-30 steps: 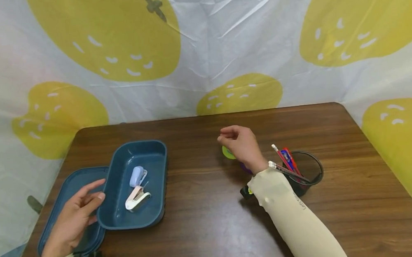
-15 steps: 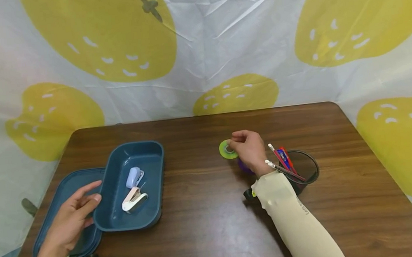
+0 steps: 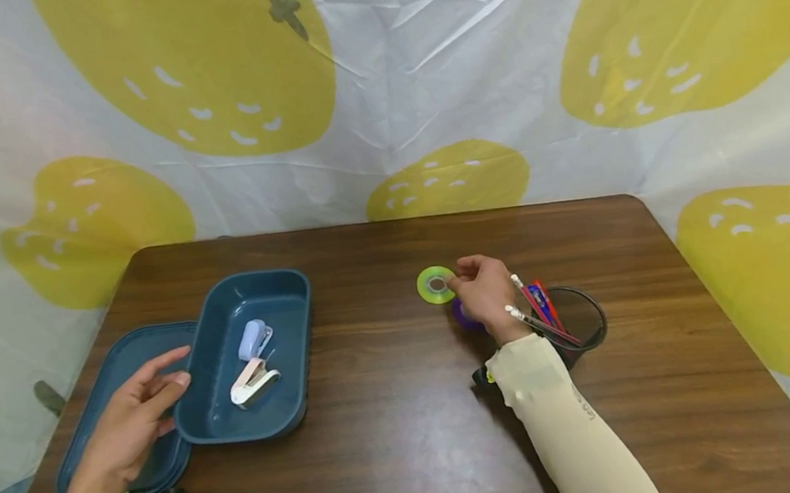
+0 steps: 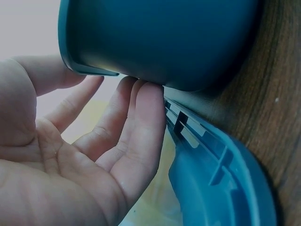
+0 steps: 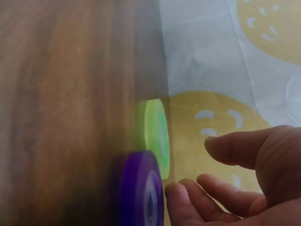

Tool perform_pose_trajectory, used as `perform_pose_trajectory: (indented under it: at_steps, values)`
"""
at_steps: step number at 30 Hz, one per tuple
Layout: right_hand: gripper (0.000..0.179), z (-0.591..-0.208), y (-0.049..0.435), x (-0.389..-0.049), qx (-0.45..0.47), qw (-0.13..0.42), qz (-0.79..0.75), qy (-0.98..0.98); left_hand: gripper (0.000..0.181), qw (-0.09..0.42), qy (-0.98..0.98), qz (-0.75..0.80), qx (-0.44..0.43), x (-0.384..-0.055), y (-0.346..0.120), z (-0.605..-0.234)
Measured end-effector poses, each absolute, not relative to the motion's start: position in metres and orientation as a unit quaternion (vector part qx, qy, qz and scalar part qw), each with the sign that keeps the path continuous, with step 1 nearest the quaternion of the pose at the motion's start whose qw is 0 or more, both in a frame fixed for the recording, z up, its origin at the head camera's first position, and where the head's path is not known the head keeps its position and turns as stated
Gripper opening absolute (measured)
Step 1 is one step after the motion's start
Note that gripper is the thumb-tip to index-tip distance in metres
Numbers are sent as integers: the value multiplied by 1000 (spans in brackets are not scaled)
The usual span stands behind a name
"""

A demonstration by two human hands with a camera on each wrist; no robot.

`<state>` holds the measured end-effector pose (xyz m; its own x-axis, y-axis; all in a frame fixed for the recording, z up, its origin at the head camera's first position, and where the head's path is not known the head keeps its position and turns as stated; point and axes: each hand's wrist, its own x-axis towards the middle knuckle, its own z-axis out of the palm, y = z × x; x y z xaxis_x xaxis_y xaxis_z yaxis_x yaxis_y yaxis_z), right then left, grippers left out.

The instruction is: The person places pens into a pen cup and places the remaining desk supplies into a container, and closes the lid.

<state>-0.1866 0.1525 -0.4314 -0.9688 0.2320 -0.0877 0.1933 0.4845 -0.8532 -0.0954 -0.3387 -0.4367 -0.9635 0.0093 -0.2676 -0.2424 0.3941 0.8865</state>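
Note:
My left hand [image 3: 126, 423] is at the left side of a blue plastic box [image 3: 306, 326], thumb at its rim and the other fingertips at its outer wall. Inside that box lie a lavender mini stapler [image 3: 254, 339] and a white stapler-like tool [image 3: 252, 381]. Over the right half of the table, my right hand [image 3: 487, 297] hovers with thumb and fingers apart, holding nothing. A flat green tape roll [image 3: 425, 291] lies just beyond its thumb. Partly hidden under the hand is a purple tape roll [image 5: 131, 197], close to the fingertips in the right wrist view.
A blue lid [image 3: 126, 352] lies left of the box, partly beneath it. Behind my right wrist stands a black mesh pen holder [image 3: 579, 349] with pencils [image 3: 526, 295] and red and blue pens. A fruit-patterned curtain [image 3: 353, 108] hangs behind the brown table [image 3: 399, 436].
My right hand has drawn back to the right from over the green tape roll, which now shows fully, toward the purple roll. The left hand stays at the box.

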Motion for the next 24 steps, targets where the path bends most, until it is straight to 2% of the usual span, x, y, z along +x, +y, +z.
perform_pose_trajectory:
  at_steps: [11,16,24]
  values:
    - [43,-438,160,-169,-107,70,446,-886,56,103,818,562,-67,-95,-339,-439]
    - [47,-436,160,-163,-115,67,470,-873,52,102,815,566,-68,-93,-341,-437]
    - [51,-443,159,-159,-110,77,427,-894,54,103,811,570,-75,-91,-342,-439]
